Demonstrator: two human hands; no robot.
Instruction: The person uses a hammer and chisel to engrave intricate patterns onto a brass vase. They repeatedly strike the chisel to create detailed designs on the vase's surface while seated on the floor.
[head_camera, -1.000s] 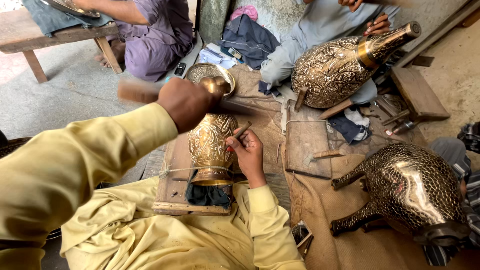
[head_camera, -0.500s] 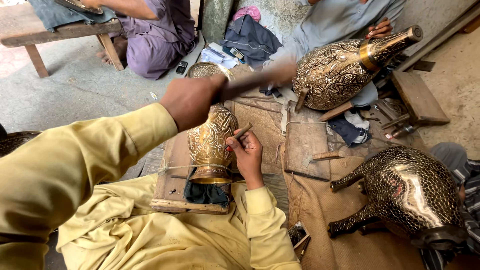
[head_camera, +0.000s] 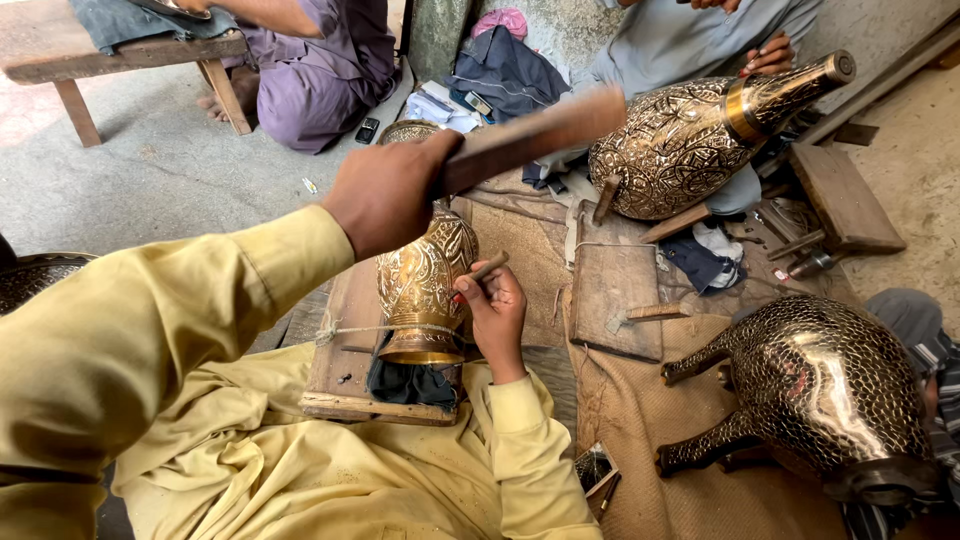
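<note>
One brass vase (head_camera: 420, 285) lies on its side on a wooden board (head_camera: 345, 345) across our lap, its foot toward us and a cord (head_camera: 350, 328) looped over it just above the foot; a dark cloth (head_camera: 410, 385) is tucked under the foot. Our right hand (head_camera: 495, 315) rests against the vase's engraved belly, fingers curled shut around a thin chisel (head_camera: 483, 272) whose tip meets the metal. Our left hand (head_camera: 385, 190) is raised above the vase, wrapped tightly around the handle of a flat wooden mallet (head_camera: 535, 135), which shows blurred and points away to the right. Both our sleeves are yellow.

Just beside the board, on the burlap-covered floor, lies a second wooden slab (head_camera: 615, 290) with a small tool (head_camera: 640, 315) on it. Beyond that, a large engraved vase (head_camera: 690, 140) is tilted on a prop, another person's hand (head_camera: 770, 55) on its neck. At our right a dark, scale-patterned vessel (head_camera: 820, 385) lies on the burlap. A wooden bench (head_camera: 60, 60) stands at far left, with a seated person in purple (head_camera: 320, 70) next to it.
</note>
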